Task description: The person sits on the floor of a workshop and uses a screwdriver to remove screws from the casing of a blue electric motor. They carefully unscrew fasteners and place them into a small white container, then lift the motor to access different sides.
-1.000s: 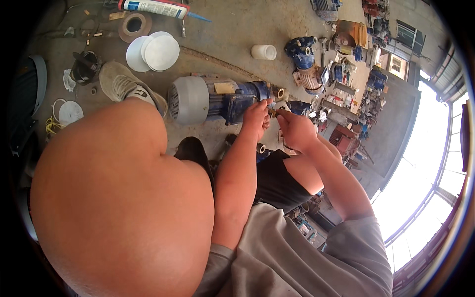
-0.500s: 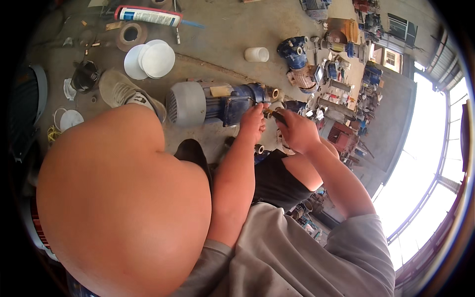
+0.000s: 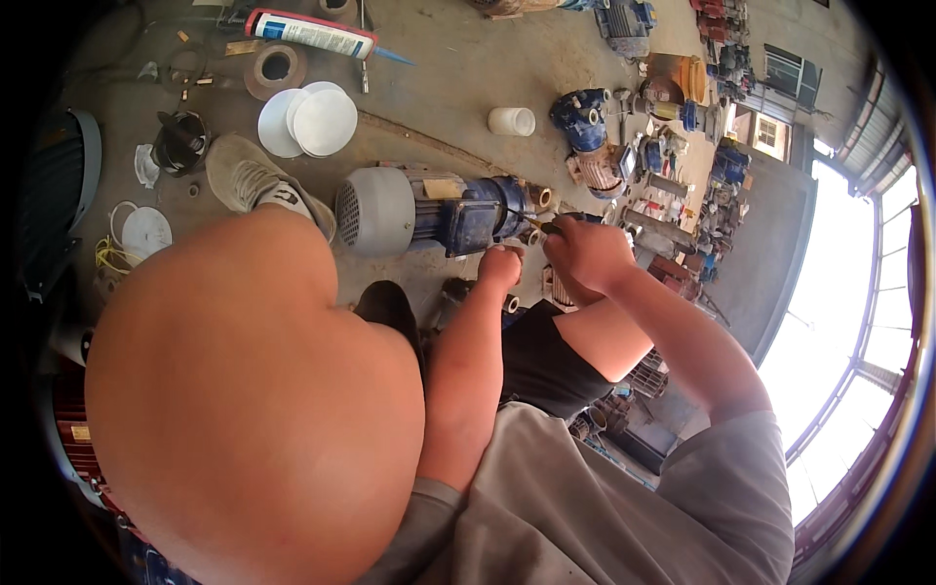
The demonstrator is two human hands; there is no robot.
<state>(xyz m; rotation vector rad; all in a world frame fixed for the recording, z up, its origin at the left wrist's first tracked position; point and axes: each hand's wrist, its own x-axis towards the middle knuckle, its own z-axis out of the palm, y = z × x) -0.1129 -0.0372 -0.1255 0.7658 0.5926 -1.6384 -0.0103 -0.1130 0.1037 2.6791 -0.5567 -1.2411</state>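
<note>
An electric pump (image 3: 453, 219) with a grey fan cover and a blue body lies on its side on the floor in front of me. My right hand (image 3: 588, 253) is closed around the handle of a screwdriver (image 3: 535, 223). Its thin dark shaft points left at the pump's blue end, and I cannot tell whether the tip touches. Just below that end is my left hand (image 3: 501, 266), fingers curled in; anything inside them is hidden.
A sealant tube (image 3: 310, 33), a tape roll (image 3: 274, 70), white discs (image 3: 323, 121) and a white cup (image 3: 512, 121) lie beyond the pump. Another blue pump (image 3: 583, 122) stands to the right, beside many parts. A dark pot (image 3: 181, 144) is left of my shoe (image 3: 240, 175).
My left hand has come down, away from the pump's end. The right hand stays close by, the screwdriver's shaft now showing. The whole view has shifted slightly.
</note>
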